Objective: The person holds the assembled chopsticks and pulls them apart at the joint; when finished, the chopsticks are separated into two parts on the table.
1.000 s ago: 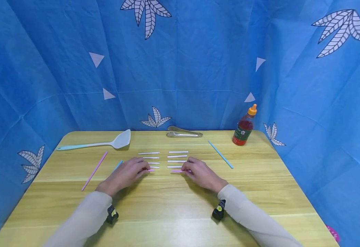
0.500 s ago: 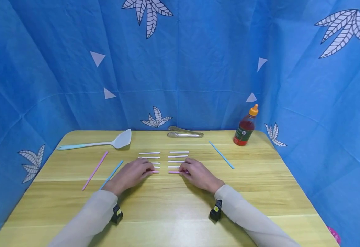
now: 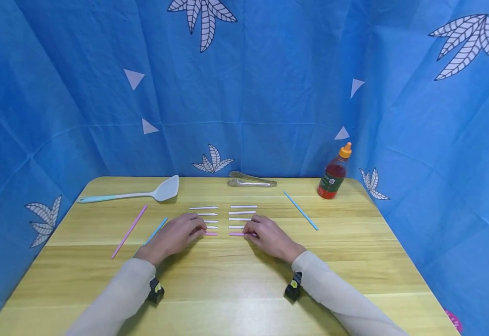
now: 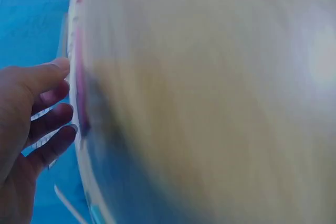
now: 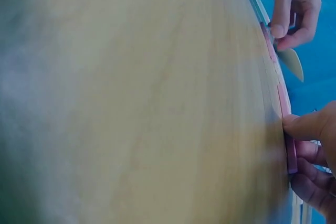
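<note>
Two columns of short white straws point(image 3: 242, 206) lie in the middle of the table, with a short pink straw at the near end of each. My right hand point(image 3: 269, 237) pinches the right pink straw point(image 3: 236, 234) between thumb and fingers; its dark pink end point(image 5: 292, 166) shows in the right wrist view. My left hand point(image 3: 176, 235) is at the outer end of the left pink straw point(image 3: 212, 234). In the left wrist view its fingers point(image 4: 55, 116) are loosely spread beside the pink straw point(image 4: 80, 77), which is blurred. The hand partly covers the left white straws point(image 3: 204, 207).
A long pink straw point(image 3: 129, 232) and a blue straw point(image 3: 156, 230) lie left of my left hand. Another blue straw point(image 3: 301, 211) lies at the right. Along the back are a spatula point(image 3: 165, 189), metal tongs point(image 3: 251, 183) and a sauce bottle point(image 3: 332, 175). A blue curtain point(image 3: 244, 93) surrounds the table.
Both hands brought the pink straws slightly nearer to me, in line under the white columns. My left hand then drew back a little left, baring more of its pink straw.
</note>
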{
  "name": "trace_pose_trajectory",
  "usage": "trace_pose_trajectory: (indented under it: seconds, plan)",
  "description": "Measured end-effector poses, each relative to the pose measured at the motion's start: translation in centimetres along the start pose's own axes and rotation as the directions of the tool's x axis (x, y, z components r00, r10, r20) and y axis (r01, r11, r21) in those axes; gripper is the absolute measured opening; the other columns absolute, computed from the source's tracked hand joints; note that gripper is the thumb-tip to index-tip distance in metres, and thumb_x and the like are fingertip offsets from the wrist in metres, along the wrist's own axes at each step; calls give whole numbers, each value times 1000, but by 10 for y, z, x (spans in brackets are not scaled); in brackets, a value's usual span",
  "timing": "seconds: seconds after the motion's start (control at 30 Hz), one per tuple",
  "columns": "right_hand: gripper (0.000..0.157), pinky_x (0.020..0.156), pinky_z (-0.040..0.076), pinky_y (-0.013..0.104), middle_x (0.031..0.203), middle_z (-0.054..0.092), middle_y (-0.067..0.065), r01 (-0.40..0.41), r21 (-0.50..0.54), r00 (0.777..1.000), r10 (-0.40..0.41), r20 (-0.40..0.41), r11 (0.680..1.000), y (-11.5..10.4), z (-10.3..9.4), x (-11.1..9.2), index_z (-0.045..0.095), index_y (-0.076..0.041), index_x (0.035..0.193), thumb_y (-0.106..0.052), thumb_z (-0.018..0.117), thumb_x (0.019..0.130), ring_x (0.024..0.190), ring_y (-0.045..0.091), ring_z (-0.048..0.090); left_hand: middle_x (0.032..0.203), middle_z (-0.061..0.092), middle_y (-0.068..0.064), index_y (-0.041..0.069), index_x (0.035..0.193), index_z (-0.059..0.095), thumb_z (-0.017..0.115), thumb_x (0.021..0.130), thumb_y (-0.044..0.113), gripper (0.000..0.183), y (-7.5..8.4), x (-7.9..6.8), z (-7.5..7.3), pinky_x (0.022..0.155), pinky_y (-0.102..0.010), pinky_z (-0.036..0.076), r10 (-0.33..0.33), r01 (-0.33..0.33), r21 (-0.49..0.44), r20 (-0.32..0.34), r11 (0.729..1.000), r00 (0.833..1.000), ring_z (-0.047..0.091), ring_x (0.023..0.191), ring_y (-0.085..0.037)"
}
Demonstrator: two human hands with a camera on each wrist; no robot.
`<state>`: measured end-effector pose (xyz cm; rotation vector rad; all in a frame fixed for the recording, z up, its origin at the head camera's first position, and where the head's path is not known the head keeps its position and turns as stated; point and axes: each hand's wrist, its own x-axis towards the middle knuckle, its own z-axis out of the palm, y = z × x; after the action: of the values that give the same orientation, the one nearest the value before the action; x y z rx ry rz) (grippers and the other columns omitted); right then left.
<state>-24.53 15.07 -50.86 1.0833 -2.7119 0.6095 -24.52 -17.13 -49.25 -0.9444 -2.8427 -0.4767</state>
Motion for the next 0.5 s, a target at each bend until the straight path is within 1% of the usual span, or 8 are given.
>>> trace_pose_trajectory:
  seconds: [0.1,0.13,0.17,0.23,0.3,0.33,0.4,0.5]
  plan:
    - [4,78,60,27,97,68,0,7,1,1000,-7,-6,1000,0,1,0,80,-11,105,-13,79,102,86,13,64,113,74,-1,15,113,77,74,105,19,10,-13,-8,-12,97,-48,62,-54,53,-31,-20,998,998,70,107,-21]
    - [4,78,60,28,96,68,1,9,1,1000,-9,-8,1000,0,1,0,80,-11,105,-13,79,101,86,13,64,112,74,-2,13,113,78,75,105,18,10,-19,-13,-17,102,-52,60,-75,74,-39,-38,996,996,71,106,-22]
    - [4,78,60,28,96,68,1,10,-1,1000,-10,-11,1000,0,1,0,80,-11,105,-13,79,101,86,13,64,111,75,-3,12,113,78,75,104,17,10,-25,-17,-22,105,-57,57,-96,94,-50,-58,994,994,71,105,-24]
    - [4,78,60,28,96,68,1,11,-3,1000,-11,-15,1000,0,1,0,79,-11,105,-13,80,101,85,13,64,110,75,-5,10,114,78,75,105,16,12,-38,-28,-34,102,-60,57,-163,157,-68,-82,985,983,71,104,-26]
    - [4,78,60,28,96,67,1,13,-6,1000,-13,-17,1000,1,1,-1,79,-11,104,-12,80,101,86,14,64,111,75,-8,8,116,77,74,105,16,14,-52,-41,-45,98,-62,58,-233,226,-71,-104,972,967,71,104,-29]
    - [4,78,60,28,96,68,1,13,-5,1000,-13,-18,1000,0,1,-1,79,-10,104,-12,80,101,86,14,64,112,74,-10,7,117,77,73,106,17,15,-59,-48,-50,96,-62,58,-271,265,-73,-109,962,956,71,104,-30]
    - [4,78,60,28,97,68,1,17,-2,1000,-17,-19,1000,0,1,-1,79,-10,104,-12,80,101,87,14,64,114,73,-14,4,120,75,73,107,18,19,-71,-63,-59,84,-56,60,-345,339,-75,-93,938,934,71,103,-34]
    - [3,78,61,28,97,69,1,22,0,999,-22,-23,1000,1,1,-1,79,-10,104,-12,79,101,87,14,65,117,72,-21,1,122,74,73,106,19,24,-86,-81,-67,83,-58,59,-427,423,-68,-69,904,902,71,104,-40]
